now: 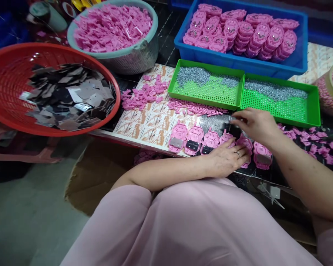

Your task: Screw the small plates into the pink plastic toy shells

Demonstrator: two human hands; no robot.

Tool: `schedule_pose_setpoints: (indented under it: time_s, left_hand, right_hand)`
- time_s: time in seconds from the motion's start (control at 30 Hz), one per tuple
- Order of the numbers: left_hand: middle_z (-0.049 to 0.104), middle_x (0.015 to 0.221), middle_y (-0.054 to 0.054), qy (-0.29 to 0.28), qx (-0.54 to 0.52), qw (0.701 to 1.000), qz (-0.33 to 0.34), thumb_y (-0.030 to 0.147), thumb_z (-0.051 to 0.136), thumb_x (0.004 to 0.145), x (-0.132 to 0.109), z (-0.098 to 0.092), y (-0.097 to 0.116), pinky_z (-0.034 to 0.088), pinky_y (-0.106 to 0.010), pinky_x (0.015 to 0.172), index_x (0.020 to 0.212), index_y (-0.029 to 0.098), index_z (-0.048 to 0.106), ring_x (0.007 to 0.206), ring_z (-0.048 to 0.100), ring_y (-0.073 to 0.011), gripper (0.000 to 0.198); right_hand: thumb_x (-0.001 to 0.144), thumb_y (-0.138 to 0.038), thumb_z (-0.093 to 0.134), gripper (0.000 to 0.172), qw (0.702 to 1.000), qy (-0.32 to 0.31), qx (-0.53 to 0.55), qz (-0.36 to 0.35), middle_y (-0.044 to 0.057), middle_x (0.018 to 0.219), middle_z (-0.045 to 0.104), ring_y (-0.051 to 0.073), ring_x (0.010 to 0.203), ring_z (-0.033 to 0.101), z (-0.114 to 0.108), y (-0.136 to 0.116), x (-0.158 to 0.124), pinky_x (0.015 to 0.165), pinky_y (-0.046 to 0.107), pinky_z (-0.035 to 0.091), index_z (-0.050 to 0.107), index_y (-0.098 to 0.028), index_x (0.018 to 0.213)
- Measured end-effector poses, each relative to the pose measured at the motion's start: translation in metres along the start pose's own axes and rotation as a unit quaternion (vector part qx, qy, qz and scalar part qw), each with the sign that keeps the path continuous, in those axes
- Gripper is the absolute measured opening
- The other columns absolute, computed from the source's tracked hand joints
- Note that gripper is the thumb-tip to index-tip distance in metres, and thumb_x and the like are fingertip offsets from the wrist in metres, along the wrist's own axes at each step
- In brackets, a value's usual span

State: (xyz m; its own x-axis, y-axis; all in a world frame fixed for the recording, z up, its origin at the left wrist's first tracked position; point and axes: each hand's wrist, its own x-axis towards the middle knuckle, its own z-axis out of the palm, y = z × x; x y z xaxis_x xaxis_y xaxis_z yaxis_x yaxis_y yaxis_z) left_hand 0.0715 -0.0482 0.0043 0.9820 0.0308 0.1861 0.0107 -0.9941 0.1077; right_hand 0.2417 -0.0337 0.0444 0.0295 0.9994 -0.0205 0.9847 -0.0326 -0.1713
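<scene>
Pink plastic casings lie in a row along the table's front edge; the leftmost casing (178,138) has a grey plate on it, and its neighbour (194,140) a black one. My left hand (226,159), with a ring on one finger, rests over casings right of the middle, fingers spread. Above the row my right hand (256,123) hovers near the front of the right green tray (283,111), fingertips pinched; what they hold is too small to make out. The left green tray (205,92) also holds small silvery metal pieces.
Left, a red basket (115,103) contains flat plates. Behind it stands a basin (122,57) of pink parts. A blue bin (302,40) with stacked casings is at the back. Loose pink pieces (147,92) lie on the table, others (316,142) on the right.
</scene>
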Motion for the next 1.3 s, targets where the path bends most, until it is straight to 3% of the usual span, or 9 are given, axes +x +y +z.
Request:
schedule_pose_setpoints:
  time_s: [0.1, 0.2, 0.37, 0.47, 0.53, 0.63, 0.73, 0.97, 1.3]
  left_hand:
    - [0.056, 0.136, -0.009, 0.014, -0.01, 1.0, -0.001, 0.019, 0.043, 0.096, 0.0, 0.001, -0.001, 0.031, -0.046, 0.109, 0.13, 0.015, 0.055, 0.129, 0.047, -0.0225, 0.036]
    - [0.056, 0.136, -0.008, 0.011, -0.023, 1.0, 0.004, 0.019, 0.044, 0.095, 0.001, 0.002, -0.003, 0.031, -0.047, 0.11, 0.128, 0.017, 0.056, 0.129, 0.047, -0.0228, 0.035]
    - [0.058, 0.133, -0.01, 0.018, -0.027, 0.999, 0.011, 0.017, 0.048, 0.093, 0.001, 0.005, -0.006, 0.029, -0.049, 0.111, 0.126, 0.016, 0.057, 0.126, 0.05, -0.0232, 0.034]
    - [0.059, 0.131, -0.012, 0.027, -0.024, 0.999, 0.009, 0.019, 0.047, 0.094, -0.001, 0.004, -0.007, 0.03, -0.049, 0.111, 0.126, 0.013, 0.056, 0.125, 0.05, -0.0228, 0.034]
    - [0.058, 0.132, -0.014, 0.024, -0.032, 0.999, 0.006, 0.025, 0.048, 0.095, -0.001, -0.001, -0.009, 0.03, -0.049, 0.111, 0.128, 0.011, 0.054, 0.127, 0.048, -0.0241, 0.037]
    - [0.051, 0.14, -0.015, 0.008, -0.053, 0.999, 0.001, 0.037, 0.053, 0.092, 0.005, -0.011, -0.009, 0.028, -0.048, 0.113, 0.134, 0.009, 0.05, 0.132, 0.044, -0.0271, 0.05]
    - [0.047, 0.144, -0.014, -0.016, -0.05, 0.999, 0.013, 0.037, 0.053, 0.093, 0.019, -0.016, -0.002, 0.026, -0.047, 0.114, 0.137, 0.009, 0.046, 0.135, 0.041, -0.0265, 0.053]
    - [0.046, 0.145, -0.015, -0.013, -0.003, 1.0, 0.014, 0.041, 0.049, 0.095, 0.056, 0.008, 0.022, 0.025, -0.045, 0.113, 0.139, 0.011, 0.046, 0.137, 0.039, -0.0289, 0.054]
    - [0.051, 0.139, -0.017, 0.01, 0.031, 0.999, 0.009, 0.032, 0.039, 0.099, 0.054, 0.016, 0.021, 0.028, -0.045, 0.111, 0.134, 0.009, 0.051, 0.132, 0.046, -0.0278, 0.043]
  right_hand:
    - [0.096, -0.036, 0.04, 0.035, 0.993, -0.027, -0.11, -0.014, 0.01, 0.104, 0.067, 0.025, 0.09, 0.063, 0.004, -0.025, 0.018, 0.058, 0.03, 0.031, 0.067, -0.02, 0.11]
    - [0.094, -0.022, 0.035, 0.035, 0.989, -0.05, -0.135, -0.028, 0.016, 0.097, 0.066, 0.026, 0.085, 0.064, 0.009, -0.041, 0.031, 0.055, 0.03, 0.025, 0.068, -0.012, 0.101]
    - [0.09, -0.018, 0.038, 0.031, 0.99, -0.056, -0.13, -0.018, 0.019, 0.096, 0.067, 0.028, 0.082, 0.065, 0.004, -0.05, 0.035, 0.057, 0.03, 0.031, 0.067, -0.01, 0.096]
    - [0.09, -0.027, 0.044, 0.029, 0.994, -0.029, -0.101, 0.027, 0.015, 0.091, 0.069, 0.027, 0.082, 0.066, -0.009, -0.036, 0.023, 0.063, 0.032, 0.04, 0.068, -0.013, 0.098]
    - [0.086, -0.032, 0.054, 0.024, 0.998, 0.011, 0.023, 0.058, 0.01, 0.083, 0.071, 0.023, 0.079, 0.066, -0.02, -0.017, 0.008, 0.068, 0.031, 0.046, 0.069, -0.015, 0.094]
    - [0.075, -0.039, 0.067, 0.023, 0.951, 0.066, 0.281, 0.107, 0.005, 0.075, 0.07, 0.017, 0.071, 0.066, -0.03, 0.018, -0.024, 0.067, 0.027, 0.05, 0.069, -0.017, 0.084]
    - [0.067, -0.045, 0.075, 0.031, 0.917, 0.061, 0.363, 0.156, 0.004, 0.075, 0.07, 0.015, 0.068, 0.064, -0.029, 0.049, -0.053, 0.063, 0.026, 0.049, 0.07, -0.018, 0.081]
    - [0.066, -0.065, 0.067, 0.047, 0.923, -0.01, 0.352, 0.157, 0.004, 0.076, 0.07, 0.015, 0.067, 0.06, -0.006, 0.08, -0.068, 0.064, 0.028, 0.047, 0.072, -0.019, 0.076]
    - [0.076, -0.042, 0.063, 0.023, 0.971, -0.099, 0.206, 0.07, 0.003, 0.079, 0.072, 0.016, 0.071, 0.064, -0.008, 0.081, -0.043, 0.067, 0.029, 0.046, 0.073, -0.021, 0.079]
